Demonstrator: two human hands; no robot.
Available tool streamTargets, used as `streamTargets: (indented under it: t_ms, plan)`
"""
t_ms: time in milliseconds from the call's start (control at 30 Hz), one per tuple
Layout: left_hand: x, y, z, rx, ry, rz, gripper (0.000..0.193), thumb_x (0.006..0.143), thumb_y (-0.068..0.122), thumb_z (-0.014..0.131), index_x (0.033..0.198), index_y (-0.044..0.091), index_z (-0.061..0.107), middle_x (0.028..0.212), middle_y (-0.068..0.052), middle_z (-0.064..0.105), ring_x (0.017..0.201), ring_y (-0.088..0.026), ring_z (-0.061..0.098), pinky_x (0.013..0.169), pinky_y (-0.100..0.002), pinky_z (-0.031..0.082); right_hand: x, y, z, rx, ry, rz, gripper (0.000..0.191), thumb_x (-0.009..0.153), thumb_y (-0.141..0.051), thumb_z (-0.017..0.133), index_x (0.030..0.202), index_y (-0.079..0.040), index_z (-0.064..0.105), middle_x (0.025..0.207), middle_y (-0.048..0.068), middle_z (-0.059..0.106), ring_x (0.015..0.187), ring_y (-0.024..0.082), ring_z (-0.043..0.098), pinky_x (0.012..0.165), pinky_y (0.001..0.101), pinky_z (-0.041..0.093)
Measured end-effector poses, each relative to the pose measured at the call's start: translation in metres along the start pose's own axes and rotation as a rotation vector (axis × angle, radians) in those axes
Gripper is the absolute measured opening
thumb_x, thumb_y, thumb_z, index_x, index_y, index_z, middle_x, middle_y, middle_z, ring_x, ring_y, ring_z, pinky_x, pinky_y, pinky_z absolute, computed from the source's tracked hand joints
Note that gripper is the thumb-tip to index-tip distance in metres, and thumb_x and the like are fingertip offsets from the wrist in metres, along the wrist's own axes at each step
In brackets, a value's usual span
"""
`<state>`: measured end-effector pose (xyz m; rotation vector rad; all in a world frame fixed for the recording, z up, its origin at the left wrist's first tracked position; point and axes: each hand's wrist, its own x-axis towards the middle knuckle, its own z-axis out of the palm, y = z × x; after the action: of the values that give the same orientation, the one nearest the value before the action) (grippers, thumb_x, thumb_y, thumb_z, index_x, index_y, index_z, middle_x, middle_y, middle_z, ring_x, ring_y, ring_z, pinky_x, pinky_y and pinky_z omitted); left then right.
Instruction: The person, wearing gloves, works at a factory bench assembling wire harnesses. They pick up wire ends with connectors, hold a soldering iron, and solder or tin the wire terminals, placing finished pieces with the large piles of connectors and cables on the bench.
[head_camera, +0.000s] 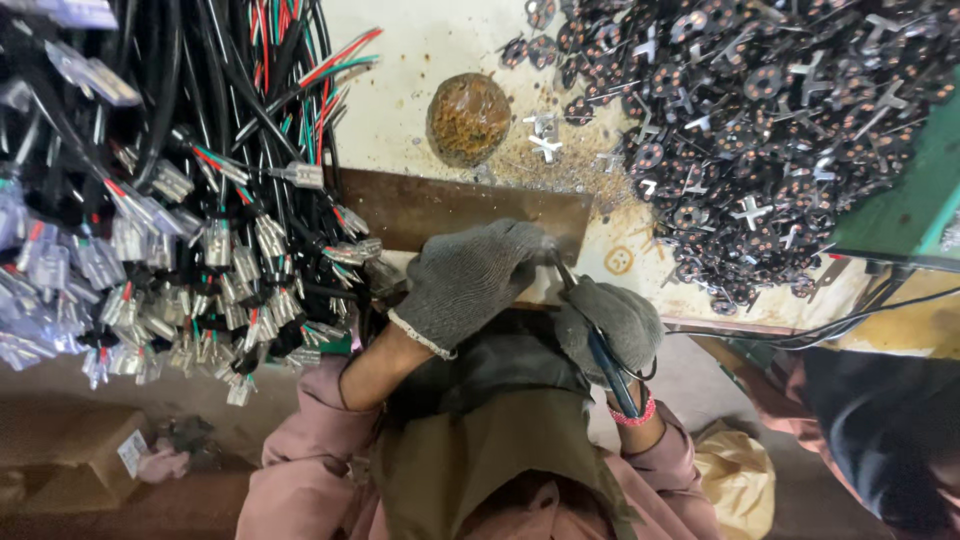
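Both my hands wear grey knit gloves and pink sleeves. My right hand (612, 325) grips a thin tool with a blue handle (608, 367), its metal tip pointing up toward my left hand. My left hand (470, 280) is curled closed at the near edge of a rusty metal plate (440, 205); what its fingers pinch is hidden. A bundle of black, red and green wires with clear plastic connectors (200, 250) hangs just left of my left hand.
A large heap of small dark round parts with silver cross-shaped pieces (760, 130) covers the bench at right. A brown lump wrapped in plastic (468, 117) sits behind the plate. A cardboard box (70, 450) lies lower left. Another person's sleeve (880, 440) is at lower right.
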<state>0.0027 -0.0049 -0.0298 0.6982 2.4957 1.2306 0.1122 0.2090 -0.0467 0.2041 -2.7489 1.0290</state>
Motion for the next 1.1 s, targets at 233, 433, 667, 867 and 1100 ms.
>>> streamTargets:
  t_ms: [233,433,667,867,1100]
  plan:
    - [0.003,0.002,0.001,0.063,-0.054,-0.033,0.017,0.091,0.021,0.069,0.107,0.014,0.066,0.096,-0.009,0.069,0.084,-0.031,0.071,0.069,-0.044,0.056,0.006,-0.001,-0.005,0.129,-0.043,-0.015,0.032,0.08,-0.02,0.084,0.106,-0.008,0.072,0.1,0.011,0.075,0.087,0.031,0.074,0.076,0.0409,0.057]
    - [0.002,-0.002,0.002,0.017,-0.036,-0.002,0.03,0.084,0.025,0.071,0.11,0.01,0.066,0.103,-0.014,0.07,0.089,-0.034,0.07,0.072,-0.046,0.056,0.026,-0.012,-0.009,0.101,-0.089,-0.059,0.032,0.078,-0.013,0.084,0.105,-0.006,0.07,0.092,0.012,0.074,0.076,0.03,0.072,0.066,0.038,0.054]
    - [0.0,-0.003,0.005,0.045,-0.093,-0.06,0.029,0.088,0.028,0.072,0.11,0.01,0.069,0.104,-0.015,0.073,0.09,-0.034,0.071,0.072,-0.046,0.056,0.039,-0.018,-0.011,0.071,-0.076,-0.08,0.034,0.076,-0.008,0.084,0.106,-0.007,0.068,0.095,0.014,0.072,0.079,0.033,0.071,0.069,0.0401,0.055]
    - [-0.006,-0.006,0.01,0.047,-0.063,-0.035,0.027,0.089,0.028,0.071,0.11,0.01,0.068,0.106,-0.015,0.073,0.095,-0.034,0.071,0.077,-0.046,0.057,0.027,-0.013,-0.007,0.108,-0.021,-0.078,0.035,0.077,-0.009,0.084,0.109,-0.006,0.069,0.098,0.013,0.074,0.086,0.032,0.074,0.075,0.0398,0.058]
    - [-0.001,-0.007,0.008,0.08,-0.098,-0.048,0.032,0.089,0.029,0.071,0.114,0.011,0.068,0.108,-0.015,0.073,0.096,-0.033,0.072,0.076,-0.046,0.057,0.022,-0.006,-0.003,0.076,-0.002,-0.064,0.032,0.076,-0.012,0.087,0.105,-0.007,0.072,0.097,0.012,0.074,0.085,0.03,0.074,0.076,0.0389,0.058]
